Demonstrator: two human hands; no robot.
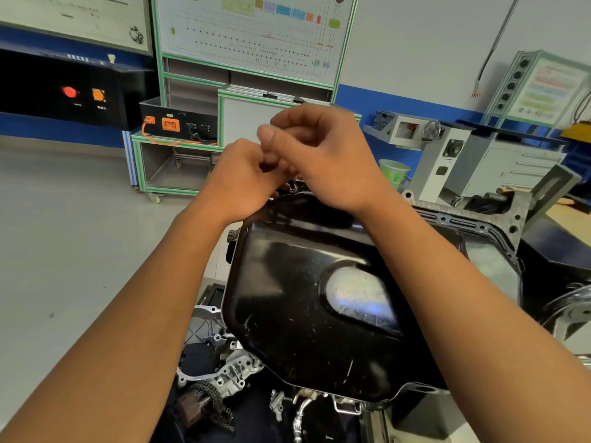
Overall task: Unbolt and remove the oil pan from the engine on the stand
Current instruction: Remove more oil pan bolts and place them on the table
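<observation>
The engine (pixel 224 369) fills your lower view from 4 to 7 o'clock, with the black oil pan (pixel 303 314) lying on it at centre. Your right hand (pixel 323 161) and left hand (pixel 243 180) meet at 12 o'clock over the pan's far edge, fingers curled together. I cannot tell what they pinch. A bolt (pixel 292 187) shows just beneath them.

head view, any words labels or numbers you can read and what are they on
No text reads clearly.
Labels under the red and orange lights on the black box: too small to read.
Wiring chart board: print too fine and blurred.
Poster on the right: blurred coloured lines.
Oil pan: no markings show.
</observation>
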